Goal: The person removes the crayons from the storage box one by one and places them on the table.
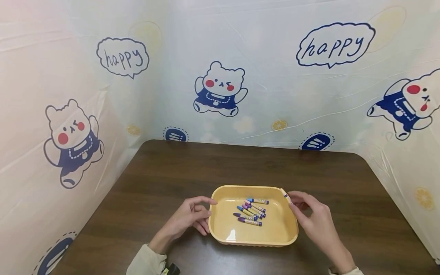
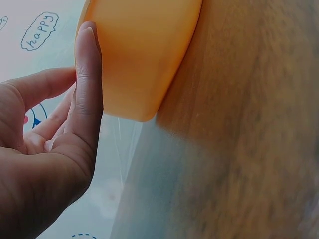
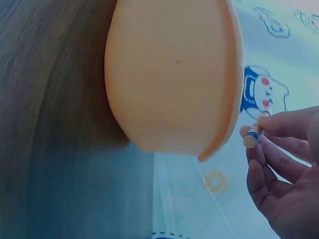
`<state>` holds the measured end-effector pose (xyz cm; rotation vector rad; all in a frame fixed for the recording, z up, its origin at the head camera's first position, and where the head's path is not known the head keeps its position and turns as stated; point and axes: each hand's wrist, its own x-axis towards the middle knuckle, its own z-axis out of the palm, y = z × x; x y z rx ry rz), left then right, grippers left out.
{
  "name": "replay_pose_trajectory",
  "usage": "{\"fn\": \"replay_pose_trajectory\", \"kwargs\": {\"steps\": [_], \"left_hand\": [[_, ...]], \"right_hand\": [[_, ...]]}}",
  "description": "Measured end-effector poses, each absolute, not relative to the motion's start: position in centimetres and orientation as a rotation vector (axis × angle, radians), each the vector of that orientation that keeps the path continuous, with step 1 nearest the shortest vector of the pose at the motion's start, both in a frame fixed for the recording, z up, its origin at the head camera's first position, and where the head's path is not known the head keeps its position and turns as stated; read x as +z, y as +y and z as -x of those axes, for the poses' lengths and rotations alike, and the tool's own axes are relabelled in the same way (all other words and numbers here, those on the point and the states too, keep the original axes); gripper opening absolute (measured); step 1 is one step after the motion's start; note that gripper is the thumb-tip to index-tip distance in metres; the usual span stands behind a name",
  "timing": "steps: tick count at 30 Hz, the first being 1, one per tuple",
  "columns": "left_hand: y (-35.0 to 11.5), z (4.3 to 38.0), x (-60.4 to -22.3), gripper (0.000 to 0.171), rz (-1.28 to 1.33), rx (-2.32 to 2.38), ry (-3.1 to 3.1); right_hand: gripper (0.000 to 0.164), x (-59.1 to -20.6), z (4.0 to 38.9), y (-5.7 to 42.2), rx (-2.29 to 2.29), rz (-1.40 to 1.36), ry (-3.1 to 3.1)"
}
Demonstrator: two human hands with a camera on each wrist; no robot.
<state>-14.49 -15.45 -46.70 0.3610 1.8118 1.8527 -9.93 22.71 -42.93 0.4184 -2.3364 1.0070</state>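
A shallow yellow plastic bin with rounded corners stands on the table. Inside it several short crayons lie in a loose cluster, blue, purple and pink tips among them, with printed wrappers. My left hand grips the bin's left rim, one finger over the edge and another against the outer wall. Over at the right rim, my right hand pinches a pale crayon between thumb and fingertips. The right wrist view shows this crayon end-on with a dark blue band, just outside the bin wall.
The dark brown wooden table extends behind and around the bin. Pale curtains printed with bears and the word "happy" enclose it at the back and both sides. A small black object shows by the left sleeve.
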Motion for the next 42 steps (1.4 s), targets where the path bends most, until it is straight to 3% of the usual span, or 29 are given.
{"fn": "replay_pose_trajectory", "kwargs": {"steps": [5,13,30,42], "left_hand": [[-15.4,14.5,-46.7,0.043,-0.359,1.856,1.815],[-15.4,14.4,-46.8,0.043,-0.364,1.857,1.827],[-15.5,14.3,-46.7,0.044,-0.376,1.861,1.831],[-15.5,14.4,-46.6,0.044,-0.382,1.858,1.831]], "right_hand": [[0.043,-43.2,9.8,23.9,1.109,-0.31,-2.3],[0.02,-44.6,9.7,26.0,1.102,-0.157,-2.428],[0.01,-46.6,9.9,28.2,1.021,-0.079,-2.885],[0.013,-46.8,9.8,28.1,1.061,-0.09,-2.92]]}}
